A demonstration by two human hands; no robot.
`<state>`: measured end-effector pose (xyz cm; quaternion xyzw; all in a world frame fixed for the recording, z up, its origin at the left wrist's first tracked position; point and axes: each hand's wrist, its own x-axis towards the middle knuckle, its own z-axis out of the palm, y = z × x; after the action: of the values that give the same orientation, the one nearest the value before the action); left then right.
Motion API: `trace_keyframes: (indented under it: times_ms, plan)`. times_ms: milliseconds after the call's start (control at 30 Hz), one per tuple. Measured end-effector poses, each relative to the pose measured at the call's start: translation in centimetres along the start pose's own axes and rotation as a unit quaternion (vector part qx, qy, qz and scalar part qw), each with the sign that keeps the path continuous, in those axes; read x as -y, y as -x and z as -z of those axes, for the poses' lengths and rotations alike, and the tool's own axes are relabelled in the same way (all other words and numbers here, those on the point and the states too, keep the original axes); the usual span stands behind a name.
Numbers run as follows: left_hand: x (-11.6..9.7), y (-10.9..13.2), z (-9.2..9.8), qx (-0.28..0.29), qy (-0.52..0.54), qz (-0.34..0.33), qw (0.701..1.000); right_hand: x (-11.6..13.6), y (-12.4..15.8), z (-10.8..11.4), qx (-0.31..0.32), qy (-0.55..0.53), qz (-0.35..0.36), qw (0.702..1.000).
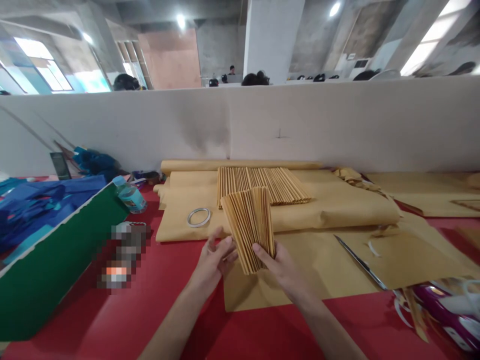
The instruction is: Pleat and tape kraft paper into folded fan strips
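R hand (280, 262) grips pleated paper (248, 227); L hand (213, 257) half-open alongside, palm up-ish.

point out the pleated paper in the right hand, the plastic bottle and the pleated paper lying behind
held pleated paper (249, 227): head view, middle of its folds
plastic bottle (132, 198): head view, middle of its body
pleated paper behind (264, 182): head view, middle of its ridges

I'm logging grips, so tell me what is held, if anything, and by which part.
The nearer pleated paper: the right hand grips its lower right part, thumb across the front. The left hand is by its lower left edge; touch is unclear.
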<state>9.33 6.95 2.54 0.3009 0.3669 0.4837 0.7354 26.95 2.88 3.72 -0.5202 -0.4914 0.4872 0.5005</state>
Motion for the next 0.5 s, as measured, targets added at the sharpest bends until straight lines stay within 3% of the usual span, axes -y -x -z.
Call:
trace_keyframes:
  times_ms: [100,300,400,500]
  plan:
    - [-0.1,0.2,-0.2,0.033,-0.059,0.0,0.998,-0.9,0.4,0.5,-0.008,-0.018,-0.009,1.0]
    - [-1.6,-1.1,1.0,-0.027,-0.132,-0.062,0.989,-1.6,-0.5,2.7,-0.158,-0.065,-0.008,0.985]
    - [-2.7,-1.6,2.5,-0.064,-0.152,-0.088,0.982,-2.0,-0.8,4.9,-0.195,-0.033,-0.007,0.98]
    - [-4.2,-1.9,3.8,-0.061,-0.171,-0.091,0.979,-1.9,-1.0,7.3,-0.23,-0.009,0.015,0.973]
